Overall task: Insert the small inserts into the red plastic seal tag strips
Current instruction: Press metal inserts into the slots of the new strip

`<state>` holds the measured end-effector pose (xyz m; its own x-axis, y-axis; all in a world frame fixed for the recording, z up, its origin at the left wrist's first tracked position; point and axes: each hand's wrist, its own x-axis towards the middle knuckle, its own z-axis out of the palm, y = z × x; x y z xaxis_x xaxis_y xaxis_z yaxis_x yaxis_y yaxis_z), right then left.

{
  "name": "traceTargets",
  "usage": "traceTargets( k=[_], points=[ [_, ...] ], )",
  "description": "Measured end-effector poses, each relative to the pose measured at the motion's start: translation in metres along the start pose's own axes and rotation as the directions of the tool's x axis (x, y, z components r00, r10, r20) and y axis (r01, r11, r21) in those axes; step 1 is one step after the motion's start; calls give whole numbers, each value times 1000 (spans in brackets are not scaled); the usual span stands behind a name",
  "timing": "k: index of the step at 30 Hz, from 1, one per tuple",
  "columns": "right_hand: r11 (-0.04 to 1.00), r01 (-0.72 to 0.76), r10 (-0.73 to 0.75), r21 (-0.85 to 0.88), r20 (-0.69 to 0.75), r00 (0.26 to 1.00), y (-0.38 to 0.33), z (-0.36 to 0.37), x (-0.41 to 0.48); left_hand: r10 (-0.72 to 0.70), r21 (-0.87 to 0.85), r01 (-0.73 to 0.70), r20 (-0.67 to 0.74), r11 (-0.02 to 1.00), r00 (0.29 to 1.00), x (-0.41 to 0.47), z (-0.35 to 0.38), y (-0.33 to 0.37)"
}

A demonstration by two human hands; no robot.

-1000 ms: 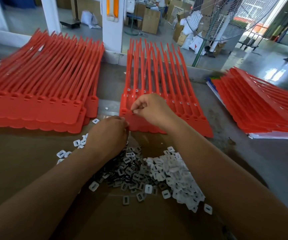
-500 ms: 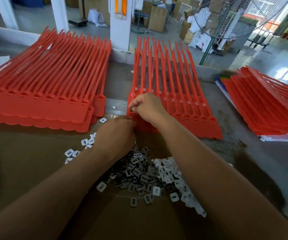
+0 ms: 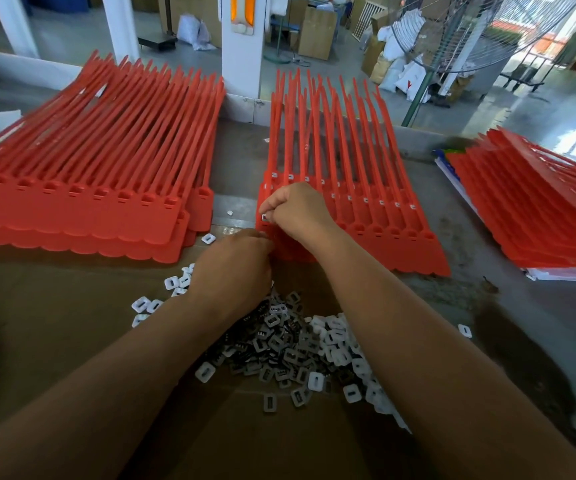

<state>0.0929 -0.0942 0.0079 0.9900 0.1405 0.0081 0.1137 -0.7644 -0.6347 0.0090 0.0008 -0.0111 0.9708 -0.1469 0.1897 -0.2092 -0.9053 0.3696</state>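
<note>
Insert (image 3: 265, 217) | looking tiny, light, hard; pinching its edges seems best | right hand (image 3: 297, 213) is pinching it onto the strips (image 3: 366, 188) | left hand (image 3: 234, 268) is sitting beside them, can't tell its grip | pile (image 3: 297, 348) is lying near

3 stacks of red strips: left (image 3: 82, 188), middle (image 3: 366, 202), right (image 3: 539, 209); 1 loose pile of inserts (image 3: 297, 344), too many to count. 2 hands: left hand (image 3: 231, 268); right hand (image 3: 297, 213).

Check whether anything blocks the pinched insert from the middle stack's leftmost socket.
Nothing visible does: the right hand pinches the white insert at the left edge of the middle strip stack; the left hand sits below, not between.
</note>
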Motion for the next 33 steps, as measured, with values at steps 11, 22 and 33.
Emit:
traceTargets(
  k=[11, 22, 33],
  points=[
    [1000, -7, 7, -3, -34, 999, -1, 2, 0, 17, 4, -17, 4, 1000, 1000, 1, -1, -1],
    [997, -75, 74, -20, -45, 996, -2, 1, 8, 15, -11, -15, 3, 1000, 1000, 2, -2, -1],
    [991, -113, 114, -65, 13, 993, -5, -3, 10, 20, -32, -20, -11, 999, 1000, 0, -2, 0]
  ],
)
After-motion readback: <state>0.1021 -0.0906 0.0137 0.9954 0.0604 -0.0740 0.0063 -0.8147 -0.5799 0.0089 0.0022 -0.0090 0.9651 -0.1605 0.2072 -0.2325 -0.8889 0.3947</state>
